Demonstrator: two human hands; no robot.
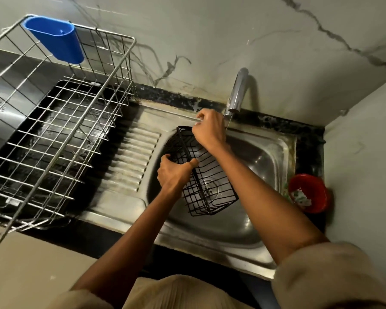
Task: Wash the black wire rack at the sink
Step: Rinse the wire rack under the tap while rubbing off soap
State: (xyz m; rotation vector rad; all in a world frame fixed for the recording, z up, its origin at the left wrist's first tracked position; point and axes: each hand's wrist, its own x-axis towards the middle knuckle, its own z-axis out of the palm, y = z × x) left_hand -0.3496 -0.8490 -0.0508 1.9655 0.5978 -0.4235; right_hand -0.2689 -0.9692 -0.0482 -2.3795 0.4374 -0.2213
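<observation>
The black wire rack (206,186), a small box-shaped basket, hangs tilted over the steel sink bowl (261,161). My left hand (174,172) grips its left rim, thumb over the wire. My right hand (210,128) is closed on the rack's far upper corner, just below and left of the tap (236,92). A thin stream of water runs from the spout beside my right hand. The drain shows through the rack's wires.
A large silver wire dish rack (54,121) with a blue plastic cup holder (58,39) stands on the left counter. The ribbed drainboard (132,157) lies between it and the bowl. A red bowl (308,192) with scraps sits at the sink's right edge by the wall.
</observation>
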